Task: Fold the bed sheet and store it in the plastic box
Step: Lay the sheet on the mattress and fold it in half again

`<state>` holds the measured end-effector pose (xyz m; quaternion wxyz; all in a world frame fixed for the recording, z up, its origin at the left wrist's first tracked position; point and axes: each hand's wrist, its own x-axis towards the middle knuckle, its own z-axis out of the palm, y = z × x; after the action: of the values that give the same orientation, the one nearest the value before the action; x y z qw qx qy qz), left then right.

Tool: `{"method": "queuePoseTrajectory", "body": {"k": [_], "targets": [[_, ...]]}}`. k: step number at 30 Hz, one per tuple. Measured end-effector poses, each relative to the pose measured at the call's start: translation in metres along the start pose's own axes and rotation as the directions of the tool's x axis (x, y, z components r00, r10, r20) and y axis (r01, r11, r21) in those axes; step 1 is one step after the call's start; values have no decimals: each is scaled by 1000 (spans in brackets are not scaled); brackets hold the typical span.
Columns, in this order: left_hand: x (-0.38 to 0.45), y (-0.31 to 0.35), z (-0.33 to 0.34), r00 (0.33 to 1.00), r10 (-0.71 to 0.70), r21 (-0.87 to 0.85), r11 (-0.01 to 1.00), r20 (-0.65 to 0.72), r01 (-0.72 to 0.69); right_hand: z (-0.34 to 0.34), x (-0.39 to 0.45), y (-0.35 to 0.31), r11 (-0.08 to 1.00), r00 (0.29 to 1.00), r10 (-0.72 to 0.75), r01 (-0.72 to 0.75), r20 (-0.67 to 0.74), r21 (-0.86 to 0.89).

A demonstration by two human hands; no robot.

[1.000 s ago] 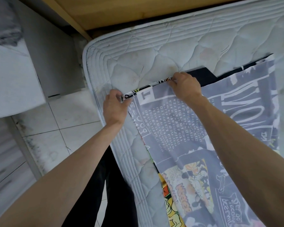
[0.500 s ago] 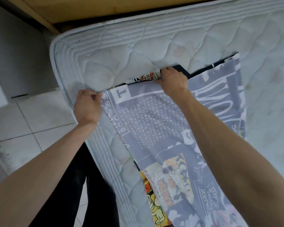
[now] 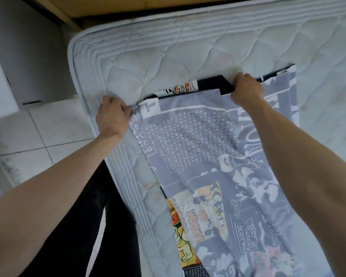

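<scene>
Fingers of both hands are curling onto the far edge of the bed sheet: those of the left hand are bunching together and pinching the near-left corner of the top layer, while those of the right hand are folding down over the edge farther along, gripping it with the knuckles facing the camera; the fingertips themselves are hidden under the hand. Beneath everything, a white quilted mattress is filling most of the view, its rounded corner pointing toward the upper left and its piped border running down the left side. Lying flat on it, the sheet is stretching from the hands toward the bottom of the picture as a long folded strip, its pale grey reverse side facing up with faded cartoon print and lettering showing through. A lower layer is peeking out past the top edge between the hands, showing black cloth and a bright orange-and-white printed patch. To the left, a white tiled floor is lying beside the bed, and dark trousers are showing between the forearms and the mattress edge.
</scene>
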<state>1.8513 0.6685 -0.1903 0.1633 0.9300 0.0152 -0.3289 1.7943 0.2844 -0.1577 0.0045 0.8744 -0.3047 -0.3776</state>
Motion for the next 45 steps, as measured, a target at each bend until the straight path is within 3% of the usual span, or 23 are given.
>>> {"method": "queuePoseTrajectory", "body": {"k": [4,8,10,14,19,21,25,33,37,39,41,43,45], "targets": [[4,8,-7,993,-58,45,997,98,54,3,4,0,999,998,51,-52,-43,-16],[1,-2,-13,995,85,92,992,58,-90,3,10,11,995,1000,21,-22,-7,-97],[2,-9,-17,990,107,17,994,91,-109,3,12,20,990,1000,19,-21,-14,-138],[-2,-17,-20,988,15,-295,955,152,31,5,15,39,986,999,12,-18,-38,-165],[4,-25,-14,997,5,-225,974,72,11,-10,24,64,961,997,-3,-17,-73,-276],[6,-25,-9,999,-24,-185,982,46,32,-21,30,77,966,985,63,-100,-160,-238],[8,-15,1,999,-47,-144,989,-15,45,-48,43,121,948,872,318,-295,-372,120],[8,5,3,998,-49,-105,994,-51,43,-65,47,143,975,897,218,-221,-386,36],[9,0,-5,995,-93,-238,967,26,97,-66,58,130,987,929,160,-144,-334,70],[13,-6,-11,992,-94,-296,948,85,115,-55,54,103,995,923,70,-36,-378,97],[17,-11,-14,990,-72,-323,940,125,109,-36,40,64,974,865,-183,224,-466,32],[17,-11,-17,987,-63,-335,936,150,110,-12,18,21,874,753,-455,480,-475,-75],[13,-10,-17,990,-43,-326,942,132,85,10,-5,-19,756,652,-620,645,-436,-112]]}}
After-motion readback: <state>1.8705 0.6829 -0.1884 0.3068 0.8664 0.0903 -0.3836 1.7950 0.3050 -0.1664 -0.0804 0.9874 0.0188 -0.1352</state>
